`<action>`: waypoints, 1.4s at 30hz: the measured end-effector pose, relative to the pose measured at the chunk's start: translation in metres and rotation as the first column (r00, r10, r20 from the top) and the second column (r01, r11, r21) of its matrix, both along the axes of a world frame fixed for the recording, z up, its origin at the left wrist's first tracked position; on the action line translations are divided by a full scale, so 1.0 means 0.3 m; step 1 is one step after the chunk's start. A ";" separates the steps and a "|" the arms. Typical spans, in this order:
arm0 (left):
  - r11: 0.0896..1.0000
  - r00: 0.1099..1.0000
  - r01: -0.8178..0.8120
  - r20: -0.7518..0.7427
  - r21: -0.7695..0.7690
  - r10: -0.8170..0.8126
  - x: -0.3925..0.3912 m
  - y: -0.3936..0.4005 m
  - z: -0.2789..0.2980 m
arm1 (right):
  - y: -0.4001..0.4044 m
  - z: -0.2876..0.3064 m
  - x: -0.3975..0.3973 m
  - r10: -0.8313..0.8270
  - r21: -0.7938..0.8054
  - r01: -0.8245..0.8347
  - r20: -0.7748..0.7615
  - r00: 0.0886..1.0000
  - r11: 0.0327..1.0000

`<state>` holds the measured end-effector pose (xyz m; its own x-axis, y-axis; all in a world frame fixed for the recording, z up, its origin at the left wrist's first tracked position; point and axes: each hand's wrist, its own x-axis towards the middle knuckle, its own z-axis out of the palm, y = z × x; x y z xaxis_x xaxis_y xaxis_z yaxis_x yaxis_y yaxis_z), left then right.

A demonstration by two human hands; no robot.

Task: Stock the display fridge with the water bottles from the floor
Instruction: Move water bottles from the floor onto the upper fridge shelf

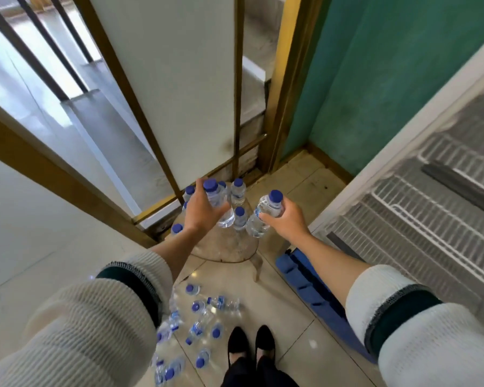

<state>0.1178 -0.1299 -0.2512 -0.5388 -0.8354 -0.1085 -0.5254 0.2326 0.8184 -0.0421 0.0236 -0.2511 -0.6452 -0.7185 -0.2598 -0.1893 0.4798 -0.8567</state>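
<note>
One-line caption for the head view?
Each hand, left and right, holds a bottle over a stool; more bottles on the floor, fridge open.

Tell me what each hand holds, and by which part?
The left hand grips one water bottle by its body; the right hand grips another bottle by its upper body.

You have a small round stool [229,247] standing on the tiled floor [285,317], with blue-capped water bottles [238,191] upright on its far half. More bottles [199,328] lie scattered on the floor near its near-left edge, beside your shoes [250,344].
</note>
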 end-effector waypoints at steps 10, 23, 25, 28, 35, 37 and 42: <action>0.962 0.935 0.261 -0.229 -0.077 -0.272 -0.233 -0.020 0.551 | 0.030 0.580 -0.102 -0.233 -0.358 0.178 -0.117 0.965 0.916; 0.770 0.637 0.457 -0.440 -0.446 -0.633 -0.535 0.207 1.206 | 0.386 1.271 -0.247 -0.488 -0.647 0.157 -0.372 0.790 0.746; 0.733 0.570 0.464 -0.466 -0.498 -0.677 -0.583 0.271 1.302 | 0.450 1.348 -0.264 -0.513 -0.652 0.144 -0.419 0.749 0.744; 0.699 0.489 0.462 -0.500 -0.546 -0.714 -0.654 0.385 1.427 | 0.541 1.439 -0.288 -0.551 -0.666 0.135 -0.467 0.692 0.734; 0.652 0.400 0.409 -0.517 -0.639 -0.757 -0.816 0.596 1.566 | 0.704 1.561 -0.412 -0.499 -0.566 0.114 -0.594 0.631 0.817; 0.646 0.421 0.396 -0.497 -0.652 -0.759 -0.872 0.640 1.575 | 0.734 1.575 -0.460 -0.481 -0.545 0.110 -0.607 0.632 0.831; 0.665 0.521 0.406 -0.440 -0.626 -0.732 -0.997 0.696 1.543 | 0.781 1.571 -0.612 -0.474 -0.506 0.136 -0.632 0.613 0.852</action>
<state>-0.1813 0.0788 0.2116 -0.7011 -0.1776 0.6906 0.4357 0.6600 0.6121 -0.2257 0.2580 0.2202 -0.6958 -0.3643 0.6190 -0.7172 0.3065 -0.6258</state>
